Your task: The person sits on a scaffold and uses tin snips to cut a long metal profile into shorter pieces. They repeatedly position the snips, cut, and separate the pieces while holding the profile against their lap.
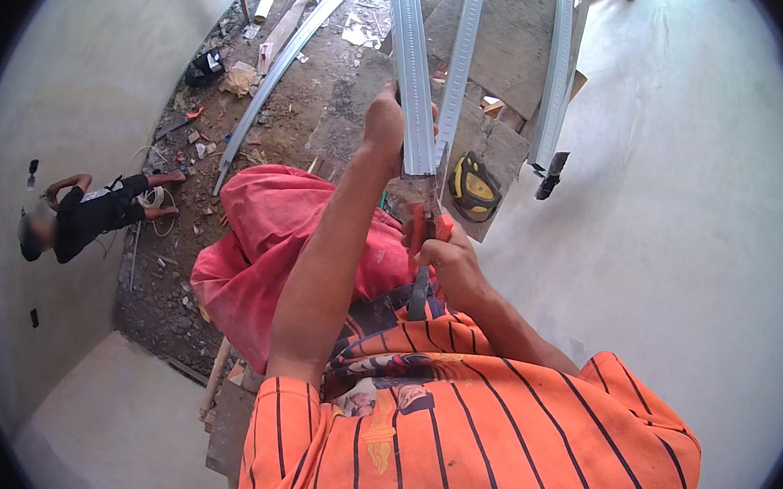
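My left hand (385,121) grips a long grey metal channel (412,68) near its lower end, holding it upright in front of me. My right hand (448,263) is closed around red-handled tin snips (425,233), whose blades point up at the channel's bottom end. The blade tips are partly hidden behind the channel. I stand high up and look down past my orange striped shirt and red trousers.
More metal channels (561,56) lean on wooden planks (504,33) beside a yellow-black tape measure (477,185). Far below, a person in black (86,218) crouches on a rubble-strewn floor (219,157) with loose metal strips. Plastered walls (684,221) rise on both sides.
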### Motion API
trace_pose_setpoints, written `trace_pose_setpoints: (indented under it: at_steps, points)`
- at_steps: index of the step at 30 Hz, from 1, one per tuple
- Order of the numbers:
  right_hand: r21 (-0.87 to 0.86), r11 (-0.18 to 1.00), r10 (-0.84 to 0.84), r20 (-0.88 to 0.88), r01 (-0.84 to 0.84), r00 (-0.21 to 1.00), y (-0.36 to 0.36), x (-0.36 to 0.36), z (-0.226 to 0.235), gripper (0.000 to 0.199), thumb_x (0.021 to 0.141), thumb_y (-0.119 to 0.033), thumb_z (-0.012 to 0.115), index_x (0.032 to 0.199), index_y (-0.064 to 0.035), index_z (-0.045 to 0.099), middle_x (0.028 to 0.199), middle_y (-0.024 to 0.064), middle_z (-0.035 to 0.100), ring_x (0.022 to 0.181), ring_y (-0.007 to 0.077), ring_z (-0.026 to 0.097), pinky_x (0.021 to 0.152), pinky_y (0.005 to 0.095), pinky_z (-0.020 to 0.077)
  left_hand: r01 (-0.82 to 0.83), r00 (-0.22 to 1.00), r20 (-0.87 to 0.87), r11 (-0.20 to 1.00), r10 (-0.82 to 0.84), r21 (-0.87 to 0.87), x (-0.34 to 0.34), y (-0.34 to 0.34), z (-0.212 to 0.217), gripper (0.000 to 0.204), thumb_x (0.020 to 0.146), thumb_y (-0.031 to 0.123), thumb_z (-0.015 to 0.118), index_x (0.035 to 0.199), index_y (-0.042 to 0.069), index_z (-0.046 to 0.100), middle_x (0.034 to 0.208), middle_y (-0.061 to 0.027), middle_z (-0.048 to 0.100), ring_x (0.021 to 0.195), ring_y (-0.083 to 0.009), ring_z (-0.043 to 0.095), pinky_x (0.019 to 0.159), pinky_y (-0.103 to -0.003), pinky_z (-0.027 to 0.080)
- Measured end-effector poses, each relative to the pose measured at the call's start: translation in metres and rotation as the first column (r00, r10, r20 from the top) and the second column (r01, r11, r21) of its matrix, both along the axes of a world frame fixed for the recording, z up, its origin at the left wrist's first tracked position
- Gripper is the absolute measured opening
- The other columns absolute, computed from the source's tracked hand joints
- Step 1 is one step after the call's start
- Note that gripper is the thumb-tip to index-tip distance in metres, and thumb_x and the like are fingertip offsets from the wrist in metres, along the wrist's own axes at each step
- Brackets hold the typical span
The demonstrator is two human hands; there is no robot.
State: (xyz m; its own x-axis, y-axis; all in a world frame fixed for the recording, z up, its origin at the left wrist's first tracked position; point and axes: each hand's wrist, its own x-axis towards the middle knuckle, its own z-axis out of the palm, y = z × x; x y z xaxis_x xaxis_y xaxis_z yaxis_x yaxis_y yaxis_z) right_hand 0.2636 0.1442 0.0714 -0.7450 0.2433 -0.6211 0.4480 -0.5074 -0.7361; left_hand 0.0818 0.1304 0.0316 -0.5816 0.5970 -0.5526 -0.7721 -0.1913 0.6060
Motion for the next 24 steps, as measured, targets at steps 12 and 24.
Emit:
trace_pose_setpoints:
  at_steps: [12, 24]
  points:
    - [-0.088, 0.993, 0.077, -0.053, -0.081, 0.996, 0.007, 0.003, -0.009, 0.039, 0.065, -0.001, 0.047, 0.105, -0.002, 0.046, 0.086, 0.0058, 0.049, 0.075, 0.0153, 0.049, 0.062, 0.0274, 0.0418, 0.016, 0.977, -0.209, 0.991, -0.043, -0.129, 0.002, 0.003, -0.006, 0.03, 0.095, 0.025, 0.031, 0.113, 0.008, 0.049, 0.073, -0.0065, 0.057, 0.05, -0.0169, 0.054, 0.043, -0.031, 0.046]
    - [-0.543, 0.774, -0.282, 0.167, 0.327, 0.945, -0.01, -0.005, 0.004, 0.039, 0.066, 0.004, 0.044, 0.104, -0.0012, 0.048, 0.088, 0.0109, 0.054, 0.075, 0.0214, 0.056, 0.069, 0.0325, 0.0479, 0.002, 1.0, -0.029, 1.0, -0.001, 0.026, 0.003, 0.002, -0.011, 0.03, 0.095, 0.027, 0.03, 0.112, 0.011, 0.048, 0.073, -0.0064, 0.057, 0.049, -0.0173, 0.053, 0.041, -0.031, 0.045]
